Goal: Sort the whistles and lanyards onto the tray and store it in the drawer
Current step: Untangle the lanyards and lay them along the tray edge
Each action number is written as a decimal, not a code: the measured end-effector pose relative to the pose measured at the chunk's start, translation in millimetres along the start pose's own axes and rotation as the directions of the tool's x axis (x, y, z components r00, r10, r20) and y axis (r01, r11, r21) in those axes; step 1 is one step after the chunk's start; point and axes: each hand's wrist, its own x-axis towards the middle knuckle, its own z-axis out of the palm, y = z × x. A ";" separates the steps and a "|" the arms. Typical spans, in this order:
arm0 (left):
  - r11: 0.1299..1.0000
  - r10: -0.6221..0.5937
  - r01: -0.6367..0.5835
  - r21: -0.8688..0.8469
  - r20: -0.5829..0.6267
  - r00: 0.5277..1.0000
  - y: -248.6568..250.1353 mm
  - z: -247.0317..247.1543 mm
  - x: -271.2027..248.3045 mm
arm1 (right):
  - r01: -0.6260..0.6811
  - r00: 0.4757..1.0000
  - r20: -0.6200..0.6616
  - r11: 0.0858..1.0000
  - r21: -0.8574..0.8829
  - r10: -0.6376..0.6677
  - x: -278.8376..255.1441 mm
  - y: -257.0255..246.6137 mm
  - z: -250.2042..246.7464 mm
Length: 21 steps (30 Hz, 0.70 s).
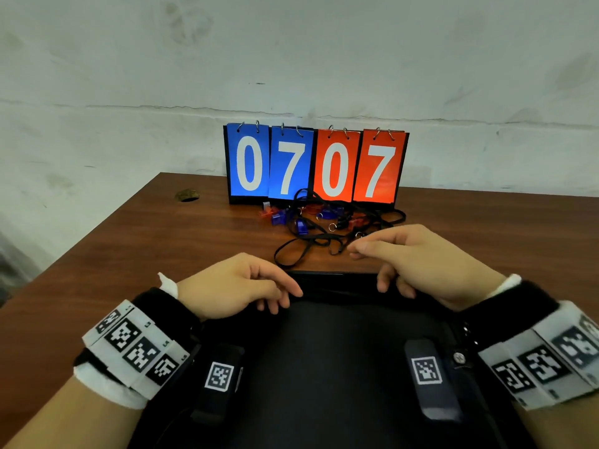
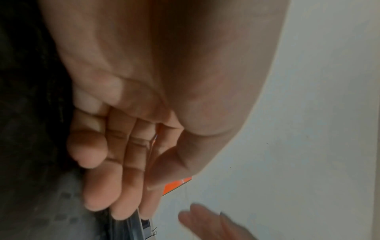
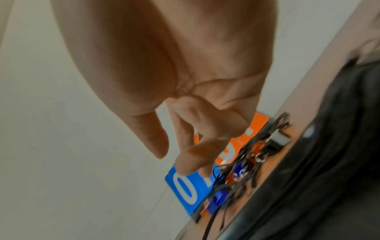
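Crosswise, tangled lanyards [image 1: 319, 237] and whistles [image 1: 301, 226] along the scoreboard [image 1: 316, 166] front

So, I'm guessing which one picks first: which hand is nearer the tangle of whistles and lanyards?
Right. The right hand hovers at the near edge of the tangle; the left hand is farther back and to the left.

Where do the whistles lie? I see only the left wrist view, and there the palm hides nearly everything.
Observer: The whistles lie on the table, tangled with black lanyards, in front of the scoreboard.
Operator: Does the right hand hold any of them?
Observer: No. The right hand hovers at the near side of the lanyards, fingers loosely curled and holding nothing.
Operator: What colours are the whistles?
Observer: Some are blue and some red, as far as the head view shows.
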 end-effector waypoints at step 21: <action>0.978 -0.067 0.054 -0.202 -0.058 0.996 -4.1 -0.6 1.8 | 0.022 0.957 0.273 0.910 -0.414 0.101 67.7 -34.2 54.7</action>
